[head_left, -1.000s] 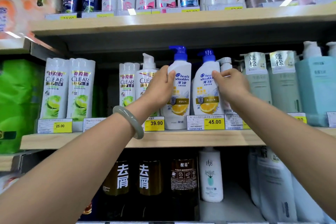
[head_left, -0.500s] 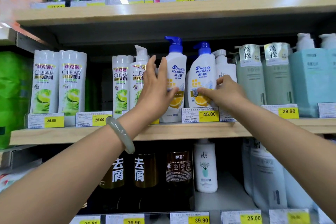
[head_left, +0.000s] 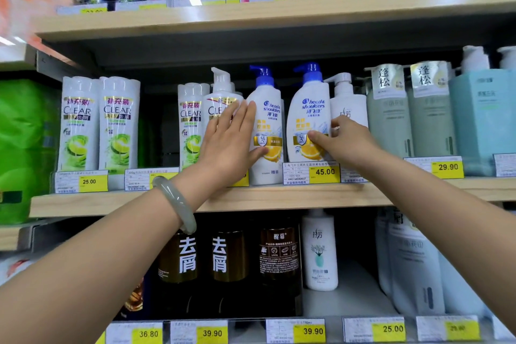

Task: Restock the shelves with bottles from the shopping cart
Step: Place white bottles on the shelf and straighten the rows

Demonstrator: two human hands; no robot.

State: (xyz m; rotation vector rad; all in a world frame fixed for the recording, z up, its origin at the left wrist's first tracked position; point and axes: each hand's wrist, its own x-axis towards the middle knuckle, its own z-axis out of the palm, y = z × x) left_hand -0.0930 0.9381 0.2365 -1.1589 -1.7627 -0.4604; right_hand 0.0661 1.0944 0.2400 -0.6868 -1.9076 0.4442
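Head view: left hand (head_left: pixel 229 145) flat, fingers straight, against left bottle (head_left: pixel 269 120); right hand (head_left: pixel 346 142) grip closed on right bottle (head_left: pixel 310 109). Both stand at the middle shelf (head_left: pixel 279 198) front. Risk: a sideways shove could topple these tall bottles off the edge.

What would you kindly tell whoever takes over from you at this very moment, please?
Hands: left hand open, straight fingers against the left Head & Shoulders pump bottle, thumb on its front; right hand grips the right Head & Shoulders pump bottle, thumb on its label.
Done: both bottles stand upright on the middle shelf by the 45.00 price tag.
Left: release, then fetch more; the shopping cart is out of view, remaining stock unknown.
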